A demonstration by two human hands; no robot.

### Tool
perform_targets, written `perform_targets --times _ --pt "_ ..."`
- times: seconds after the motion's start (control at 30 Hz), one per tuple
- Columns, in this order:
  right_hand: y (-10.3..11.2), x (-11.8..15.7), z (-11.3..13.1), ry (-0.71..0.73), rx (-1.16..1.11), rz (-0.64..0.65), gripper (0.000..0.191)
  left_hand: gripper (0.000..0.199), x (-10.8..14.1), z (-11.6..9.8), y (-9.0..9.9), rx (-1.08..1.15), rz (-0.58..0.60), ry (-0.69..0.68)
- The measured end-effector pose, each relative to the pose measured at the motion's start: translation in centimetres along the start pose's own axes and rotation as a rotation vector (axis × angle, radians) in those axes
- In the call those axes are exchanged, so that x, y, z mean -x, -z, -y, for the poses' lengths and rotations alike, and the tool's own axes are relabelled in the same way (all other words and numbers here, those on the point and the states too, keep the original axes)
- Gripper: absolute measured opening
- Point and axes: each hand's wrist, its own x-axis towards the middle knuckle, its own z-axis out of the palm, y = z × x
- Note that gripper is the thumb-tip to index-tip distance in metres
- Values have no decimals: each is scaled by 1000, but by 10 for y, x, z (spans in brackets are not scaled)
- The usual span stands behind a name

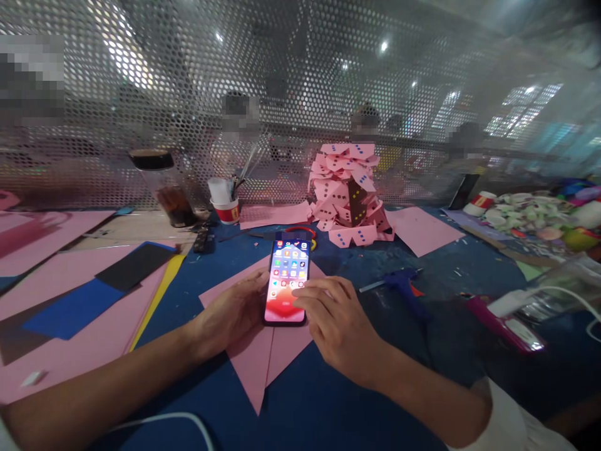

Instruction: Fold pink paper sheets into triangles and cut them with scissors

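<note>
Bare forearms, lit phone between both hands, pink paper beneath

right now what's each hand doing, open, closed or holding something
Left hand: holding the phone at its left edge.
Right hand: fingers bent over the phone's lower right; whether they touch cannot be told.

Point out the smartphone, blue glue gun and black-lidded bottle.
Smartphone (285, 279), head view: middle of the lit screen.
Blue glue gun (402, 280), head view: its body, above the handle.
Black-lidded bottle (173, 200), head view: side wall, below the lid.
</note>
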Motion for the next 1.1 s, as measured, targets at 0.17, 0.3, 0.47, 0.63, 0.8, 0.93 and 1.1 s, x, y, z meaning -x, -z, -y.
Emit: perform_targets --times 0.17,0.3,0.47,0.63,0.8,0.93,1.1 --pt "-1 -3 5 61 21 85 35 48 1 0 3 -3 -4 6" --pt "-4 -8 10 105 38 120 37 46 0 1 5 -21 -14 -10" --pt "-8 -10 11 101 81 157 39 41 -1 2 6 21 -11 -10" --pt "-8 -10 9 97 57 134 39 42 -1 3 9 89 15 -14" --pt "-4 -8 6 79 28 89 37 37 -3 7 15 64 -25 -20" --pt "-3 -6 2 60 6 27 35 36 -4 8 17 77 -5 -6" --pt "-1 -4 0 30 -33 -41 33 34 -2 6 13 66 6 -22"
